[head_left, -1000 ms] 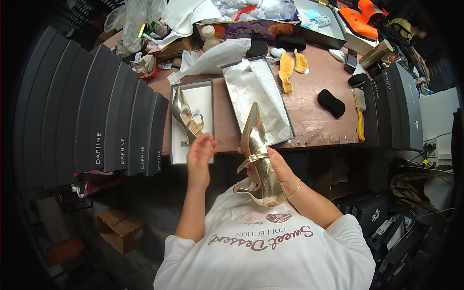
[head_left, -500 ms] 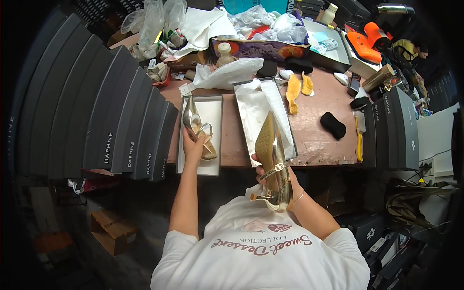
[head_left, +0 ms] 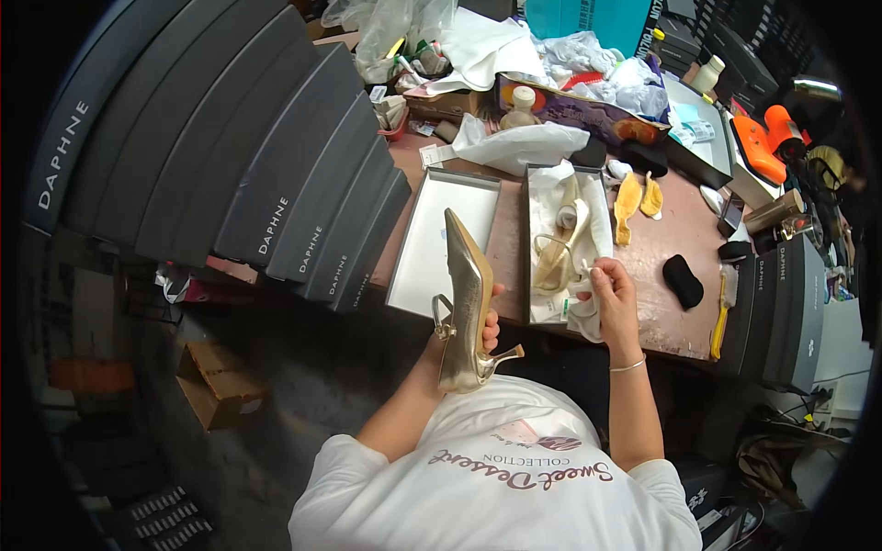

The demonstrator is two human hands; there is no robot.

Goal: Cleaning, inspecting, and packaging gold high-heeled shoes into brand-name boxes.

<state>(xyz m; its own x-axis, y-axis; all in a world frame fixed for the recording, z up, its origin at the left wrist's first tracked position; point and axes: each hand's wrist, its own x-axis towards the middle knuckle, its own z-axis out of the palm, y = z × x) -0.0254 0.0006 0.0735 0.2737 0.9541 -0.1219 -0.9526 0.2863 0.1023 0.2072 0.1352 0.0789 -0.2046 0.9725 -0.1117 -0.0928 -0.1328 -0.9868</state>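
Near my body, my left hand grips a gold high-heeled shoe with its pointed toe up. The shoe hides part of that hand; a buckled strap hangs at its side. At the near right corner of an open shoe box, my right hand pinches white tissue paper. Inside this box a second gold shoe lies on the tissue, partly veiled by it. To its left rests a shallow box lid, white inside.
Dark shoe boxes stand in a tall row at left, more at right. Across the pink table lie yellow cloth pieces, a black pad and a yellow-handled brush. A purple carton stands behind.
One shoe now lies in the tissue-lined box, and none is in the lid. My left hand holds a shoe near my body; my right hand has gone from a shoe to the tissue.
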